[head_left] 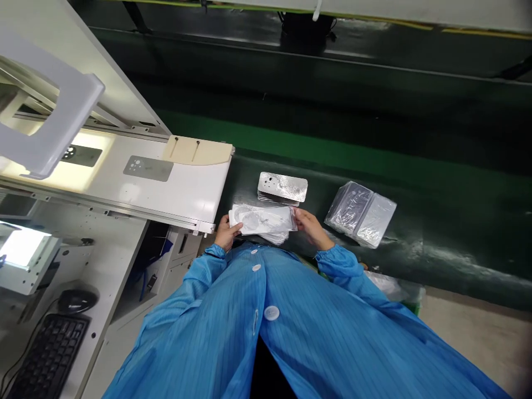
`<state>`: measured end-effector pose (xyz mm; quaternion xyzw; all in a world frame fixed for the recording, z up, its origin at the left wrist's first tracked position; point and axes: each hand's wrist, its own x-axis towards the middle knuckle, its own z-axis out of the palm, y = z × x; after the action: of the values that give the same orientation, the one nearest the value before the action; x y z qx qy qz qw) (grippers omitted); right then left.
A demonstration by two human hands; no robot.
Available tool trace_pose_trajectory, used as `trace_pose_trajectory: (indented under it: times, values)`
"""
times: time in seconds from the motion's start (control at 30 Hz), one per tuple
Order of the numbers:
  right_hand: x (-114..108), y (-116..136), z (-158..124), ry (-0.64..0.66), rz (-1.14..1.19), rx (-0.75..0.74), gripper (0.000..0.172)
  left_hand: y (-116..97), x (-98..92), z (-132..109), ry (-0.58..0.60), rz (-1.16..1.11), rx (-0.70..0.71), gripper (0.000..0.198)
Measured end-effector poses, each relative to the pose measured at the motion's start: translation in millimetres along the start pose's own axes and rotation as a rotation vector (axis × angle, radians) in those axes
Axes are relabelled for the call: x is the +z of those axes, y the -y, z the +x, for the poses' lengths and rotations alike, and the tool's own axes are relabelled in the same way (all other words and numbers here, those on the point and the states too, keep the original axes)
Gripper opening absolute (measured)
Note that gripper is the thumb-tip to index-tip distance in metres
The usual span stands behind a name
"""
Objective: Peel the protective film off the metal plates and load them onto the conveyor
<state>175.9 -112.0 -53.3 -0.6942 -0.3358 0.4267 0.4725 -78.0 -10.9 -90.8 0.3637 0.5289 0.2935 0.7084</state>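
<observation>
My left hand (pixel 226 233) grips the left end of a whitish flat panel in clear plastic film (pixel 261 219), its thumb lying on top. At the panel's right end, my right hand (pixel 311 227) pinches the film between thumb and fingers. More white sheets or panels (pixel 276 238) lie fanned beneath it, close to my body. Just beyond stands a stack of thin silvery phone back panels (pixel 282 187), with round camera holes near the left end of the top one. Whether the film is a bag or a loose sheet, I cannot tell.
Right of my hands, film-wrapped stacks of grey panels (pixel 361 213) lie on the dark green belt (pixel 440 221). To the left, a white conveyor (pixel 189 188) carries a grey panel (pixel 148 168); another panel (pixel 85 155) lies on its lit part. A keyboard (pixel 50 354) and mouse (pixel 77 300) sit lower left.
</observation>
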Motion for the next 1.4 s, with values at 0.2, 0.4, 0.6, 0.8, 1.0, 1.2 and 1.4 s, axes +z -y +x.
trace_pose_trajectory:
  times: [0.2, 0.4, 0.6, 0.8, 1.0, 1.2, 1.4]
  values:
    - [15.8, 8.2, -4.4, 0.047, 0.188, 0.042, 0.056, -10.4, 15.3, -9.8, 0.125, -0.016, -0.009, 0.070]
    - [22.7, 15.7, 1.8, -0.025, 0.194, 0.018, 0.059, -19.8, 33.1, -17.5, 0.191, -0.047, 0.106, 0.065]
    - [15.5, 40.2, -1.7, 0.065, 0.185, 0.044, 0.047, -24.4, 33.4, -21.1, 0.107, -0.031, 0.171, 0.055]
    - [2.7, 78.2, 1.8, 0.037, 0.197, -0.051, 0.042, -44.2, 20.2, -38.8, 0.474, -0.180, -0.122, 0.092]
    - [4.3, 136.5, 2.6, 0.128, 0.030, -0.307, 0.030, -70.0, 25.6, -44.7, 1.011, -0.149, -0.249, 0.090]
    - [2.3, 193.7, -3.5, 0.273, -0.214, -0.608, 0.021, -78.9, 22.7, -41.2, 1.089, 0.015, -0.145, 0.073]
    - [3.5, 240.4, -11.0, 0.354, -0.594, -1.051, 0.021, -88.2, 23.9, -35.9, 1.345, 0.020, -0.007, 0.110]
